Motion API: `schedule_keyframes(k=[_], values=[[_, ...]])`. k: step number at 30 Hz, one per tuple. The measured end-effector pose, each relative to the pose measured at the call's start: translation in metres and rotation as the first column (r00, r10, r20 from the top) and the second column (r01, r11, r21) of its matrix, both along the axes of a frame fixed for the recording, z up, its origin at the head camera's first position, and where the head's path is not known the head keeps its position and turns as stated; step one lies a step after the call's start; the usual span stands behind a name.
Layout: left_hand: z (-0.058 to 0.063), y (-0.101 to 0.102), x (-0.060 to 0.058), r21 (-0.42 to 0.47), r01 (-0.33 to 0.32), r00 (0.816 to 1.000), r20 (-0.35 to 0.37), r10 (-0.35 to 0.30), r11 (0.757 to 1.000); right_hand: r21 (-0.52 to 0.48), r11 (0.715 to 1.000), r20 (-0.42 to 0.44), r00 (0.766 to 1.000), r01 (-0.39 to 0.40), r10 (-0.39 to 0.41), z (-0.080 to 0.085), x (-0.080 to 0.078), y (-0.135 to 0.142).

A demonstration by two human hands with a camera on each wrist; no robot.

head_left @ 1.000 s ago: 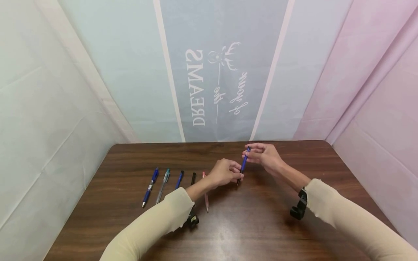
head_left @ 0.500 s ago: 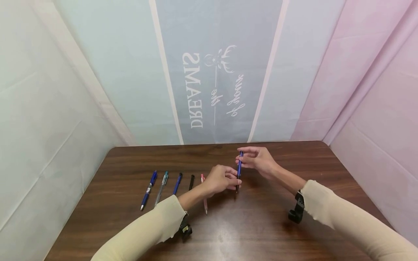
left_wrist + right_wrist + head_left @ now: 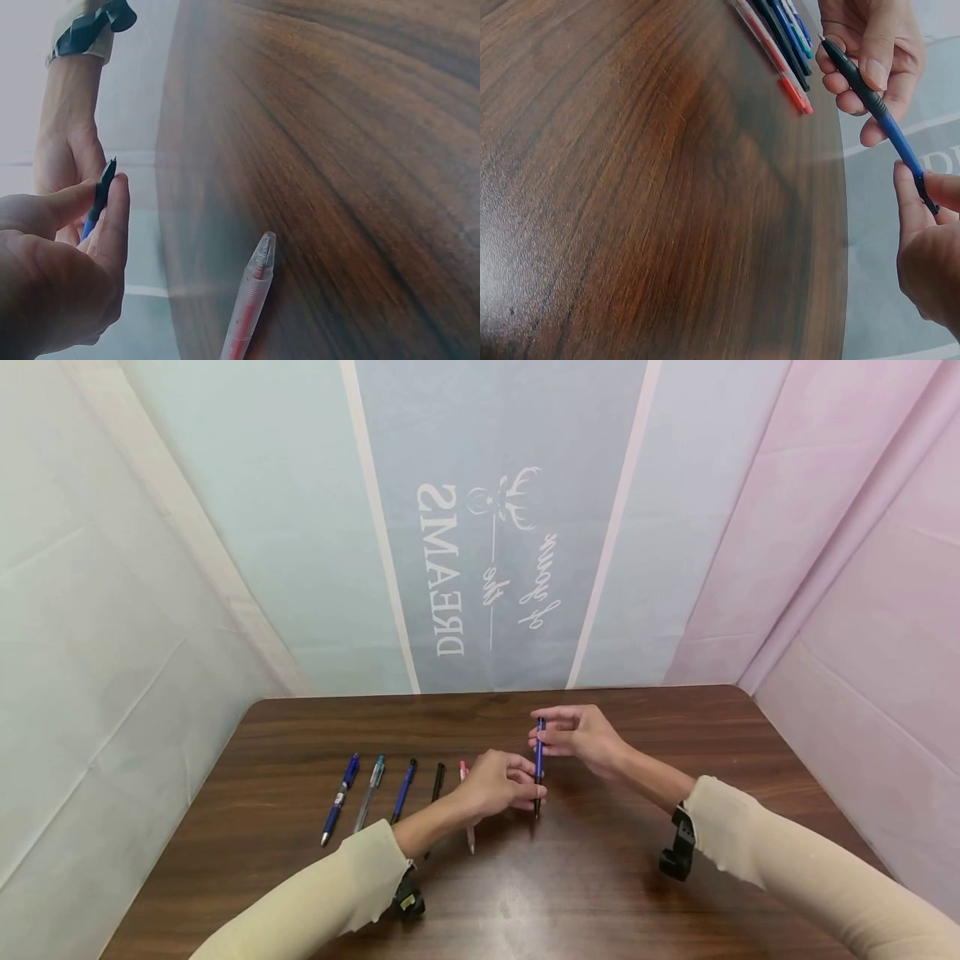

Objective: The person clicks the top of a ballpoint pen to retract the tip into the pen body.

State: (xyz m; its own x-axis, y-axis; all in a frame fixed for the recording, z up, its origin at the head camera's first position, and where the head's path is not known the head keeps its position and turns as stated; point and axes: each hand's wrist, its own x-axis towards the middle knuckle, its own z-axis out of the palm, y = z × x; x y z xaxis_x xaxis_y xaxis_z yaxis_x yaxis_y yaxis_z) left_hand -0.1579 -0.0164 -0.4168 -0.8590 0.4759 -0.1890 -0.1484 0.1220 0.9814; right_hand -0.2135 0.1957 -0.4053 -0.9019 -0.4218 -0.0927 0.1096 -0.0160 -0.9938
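Both hands hold one blue pen with a black grip, its tip pointing down toward me in the head view. My left hand pinches the black grip near the tip between thumb and fingers. At the opposite, upper end, my right hand pinches the blue barrel. The right wrist view shows the whole pen slanting between the two hands. Just left of the left hand lies a clear pen with red parts, partly covered by that hand in the head view.
Left of the hands lie a black pen, a blue pen with a dark end, a clear pen with a teal top and a blue pen with a white band, roughly parallel. A printed cloth hangs behind the wooden table.
Both hands have shifted left and nearer to me with the pen between them. The pen has turned from slanted to almost straight up and down in the head view.
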Motion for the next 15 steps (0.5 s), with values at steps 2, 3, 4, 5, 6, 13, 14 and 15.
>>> schedule_keyframes(k=[2, 3, 4, 5, 6, 13, 14, 15], values=[[0.0, -0.002, 0.002, 0.008, 0.003, 1.0, 0.013, -0.003, 1.0, 0.004, 1.0, 0.004, 1.0, -0.009, 0.009, -0.001, 0.0, -0.002], [0.001, -0.004, 0.003, 0.008, 0.004, 1.0, 0.017, -0.004, 1.0, 0.007, 1.0, 0.006, 1.0, -0.01, 0.01, -0.001, 0.001, -0.003], [0.001, -0.005, 0.004, 0.01, 0.005, 1.0, 0.023, -0.005, 1.0, 0.01, 1.0, 0.008, 1.0, -0.013, 0.013, -0.002, 0.001, -0.004], [0.001, -0.006, 0.005, 0.014, 0.006, 0.999, 0.032, -0.006, 1.0, 0.012, 1.0, 0.009, 1.0, -0.018, 0.018, -0.002, 0.001, -0.005], [0.0, -0.006, 0.006, 0.017, 0.005, 0.999, 0.038, -0.006, 1.0, 0.013, 1.0, 0.009, 1.0, -0.023, 0.023, -0.002, 0.002, -0.005], [-0.001, -0.009, 0.01, 0.044, -0.015, 0.995, 0.096, 0.011, 0.999, 0.015, 1.0, 0.028, 0.999, -0.027, 0.027, 0.0, 0.006, -0.011], [-0.001, -0.009, 0.01, 0.048, -0.02, 0.994, 0.104, 0.015, 0.999, 0.015, 1.0, 0.03, 0.999, -0.028, 0.028, 0.0, 0.006, -0.012], [-0.001, -0.01, 0.011, 0.054, -0.025, 0.993, 0.114, 0.018, 0.998, 0.014, 0.999, 0.034, 0.999, -0.029, 0.028, 0.0, 0.007, -0.013]])
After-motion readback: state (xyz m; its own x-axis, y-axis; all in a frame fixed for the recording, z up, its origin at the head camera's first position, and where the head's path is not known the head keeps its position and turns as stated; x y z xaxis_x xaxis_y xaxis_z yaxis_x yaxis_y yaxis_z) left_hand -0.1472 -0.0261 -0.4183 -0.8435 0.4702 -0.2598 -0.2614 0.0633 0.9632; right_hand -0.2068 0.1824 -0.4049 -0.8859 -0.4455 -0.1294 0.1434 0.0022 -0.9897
